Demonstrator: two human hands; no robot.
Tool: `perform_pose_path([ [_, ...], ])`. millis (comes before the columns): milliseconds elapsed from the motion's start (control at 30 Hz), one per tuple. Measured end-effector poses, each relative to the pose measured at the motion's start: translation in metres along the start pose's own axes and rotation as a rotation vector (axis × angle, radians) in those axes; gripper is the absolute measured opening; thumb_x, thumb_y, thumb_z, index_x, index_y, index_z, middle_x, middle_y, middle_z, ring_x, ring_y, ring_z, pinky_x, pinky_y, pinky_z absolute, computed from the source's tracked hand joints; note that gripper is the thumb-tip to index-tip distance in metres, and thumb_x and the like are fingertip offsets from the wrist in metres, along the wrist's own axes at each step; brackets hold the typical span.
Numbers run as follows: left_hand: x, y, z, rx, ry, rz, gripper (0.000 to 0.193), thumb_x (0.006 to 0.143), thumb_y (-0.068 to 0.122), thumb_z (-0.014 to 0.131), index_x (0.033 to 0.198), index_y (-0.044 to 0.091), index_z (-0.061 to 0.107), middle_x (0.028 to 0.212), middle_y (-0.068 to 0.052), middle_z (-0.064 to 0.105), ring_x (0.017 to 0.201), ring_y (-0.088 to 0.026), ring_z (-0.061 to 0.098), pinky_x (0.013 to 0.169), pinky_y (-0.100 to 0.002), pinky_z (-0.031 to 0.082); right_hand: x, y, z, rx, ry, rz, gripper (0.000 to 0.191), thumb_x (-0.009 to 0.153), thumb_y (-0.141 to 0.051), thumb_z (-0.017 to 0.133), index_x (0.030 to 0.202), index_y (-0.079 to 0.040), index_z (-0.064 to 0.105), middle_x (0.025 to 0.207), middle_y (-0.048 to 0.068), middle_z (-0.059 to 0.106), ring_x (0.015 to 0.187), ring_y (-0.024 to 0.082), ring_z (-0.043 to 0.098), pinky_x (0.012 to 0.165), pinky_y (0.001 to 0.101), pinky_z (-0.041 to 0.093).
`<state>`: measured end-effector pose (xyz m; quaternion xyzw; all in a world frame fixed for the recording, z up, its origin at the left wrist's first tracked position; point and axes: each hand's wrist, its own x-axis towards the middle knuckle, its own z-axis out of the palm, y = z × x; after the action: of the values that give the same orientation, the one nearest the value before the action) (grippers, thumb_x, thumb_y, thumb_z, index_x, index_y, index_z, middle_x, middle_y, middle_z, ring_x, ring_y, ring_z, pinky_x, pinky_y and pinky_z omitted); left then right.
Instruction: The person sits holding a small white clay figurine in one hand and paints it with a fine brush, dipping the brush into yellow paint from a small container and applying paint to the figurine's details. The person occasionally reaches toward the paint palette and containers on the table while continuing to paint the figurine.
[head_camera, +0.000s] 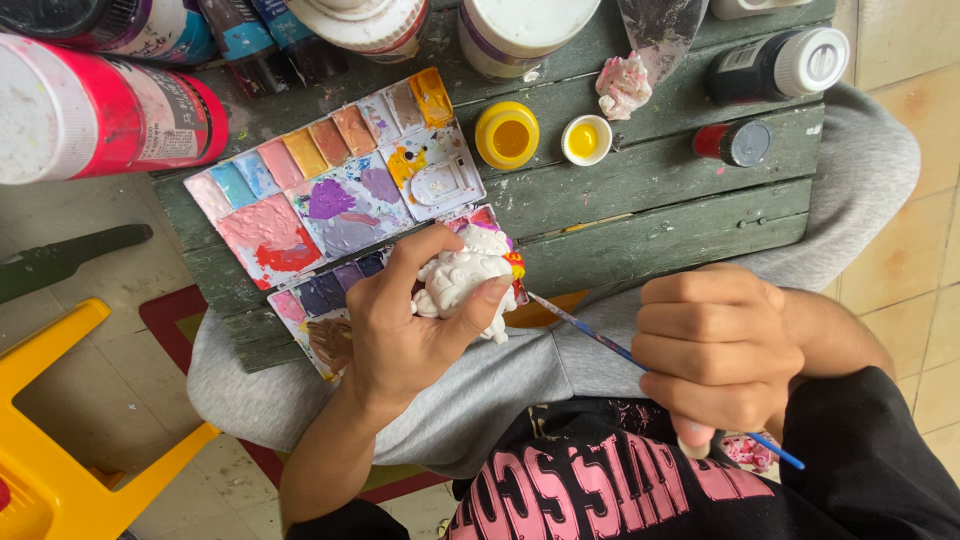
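While the left hand (400, 335) closes its grip around a white plaster figurine (462, 280) above the paint palette (340, 195), the right hand (715, 345) pinches a blue-handled paintbrush (590, 335), its tip touching the figurine, over the green wooden surface (650, 190).

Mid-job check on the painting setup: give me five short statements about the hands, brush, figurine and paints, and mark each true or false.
1. The left hand holds a white figurine. True.
2. The right hand holds a pair of scissors. False: it holds a thin blue paintbrush.
3. The brush tip points toward the figurine. True.
4. The open yellow paint pot stands on the floor. False: it stands on the green wooden board.
5. The paint palette is clean. False: its wells hold many mixed colours.
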<state>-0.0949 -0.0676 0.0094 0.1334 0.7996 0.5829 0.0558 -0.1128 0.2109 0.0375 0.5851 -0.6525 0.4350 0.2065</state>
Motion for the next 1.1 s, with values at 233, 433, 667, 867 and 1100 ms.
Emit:
perform_pose_path([
  [233, 0.000, 0.001, -0.001, -0.002, -0.005, 0.008, 0.041, 0.096, 0.024, 0.082, 0.121, 0.002, 0.059, 0.093, -0.010, 0.076, 0.085, -0.016, 0.079, 0.072, -0.028, 0.063, -0.004, -0.002, 0.003, -0.019, -0.057, 0.019, 0.033, 0.116, -0.027, 0.045, 0.103, 0.001, 0.054, 0.084, 0.011, 0.065, 0.070, 0.024, 0.063, 0.062, 0.0399, 0.059],
  [433, -0.001, 0.001, -0.002, 0.011, -0.009, 0.005, 0.041, 0.095, 0.024, 0.082, 0.121, 0.002, 0.059, 0.093, -0.010, 0.076, 0.085, -0.016, 0.079, 0.072, -0.028, 0.063, 0.002, 0.001, 0.004, -0.029, 0.015, 0.011, 0.040, 0.113, -0.033, 0.046, 0.096, 0.002, 0.055, 0.078, 0.010, 0.063, 0.067, 0.023, 0.062, 0.058, 0.0378, 0.056],
  [667, -0.001, 0.001, -0.001, 0.000, -0.009, 0.008, 0.041, 0.097, 0.024, 0.081, 0.122, 0.002, 0.058, 0.096, -0.011, 0.076, 0.087, -0.017, 0.080, 0.073, -0.028, 0.064, 0.001, 0.001, 0.004, -0.058, -0.021, -0.008, 0.033, 0.116, -0.025, 0.046, 0.098, 0.000, 0.056, 0.081, 0.010, 0.065, 0.068, 0.023, 0.063, 0.060, 0.0381, 0.057],
  [867, 0.000, 0.001, -0.001, 0.010, -0.016, 0.003, 0.041, 0.096, 0.024, 0.082, 0.121, 0.001, 0.059, 0.096, -0.011, 0.076, 0.086, -0.017, 0.079, 0.072, -0.029, 0.063, 0.004, 0.003, 0.006, -0.067, -0.049, -0.048, 0.031, 0.117, -0.024, 0.047, 0.099, 0.001, 0.056, 0.082, 0.011, 0.065, 0.069, 0.023, 0.062, 0.060, 0.0369, 0.058],
  [1100, 0.002, 0.003, -0.002, -0.008, -0.020, -0.027, 0.038, 0.096, 0.023, 0.081, 0.119, 0.002, 0.059, 0.094, -0.010, 0.075, 0.083, -0.015, 0.078, 0.071, -0.027, 0.062, 0.003, 0.003, 0.005, -0.031, -0.012, -0.067, 0.034, 0.117, -0.027, 0.048, 0.099, 0.001, 0.056, 0.081, 0.010, 0.064, 0.067, 0.022, 0.061, 0.058, 0.0369, 0.056],
])
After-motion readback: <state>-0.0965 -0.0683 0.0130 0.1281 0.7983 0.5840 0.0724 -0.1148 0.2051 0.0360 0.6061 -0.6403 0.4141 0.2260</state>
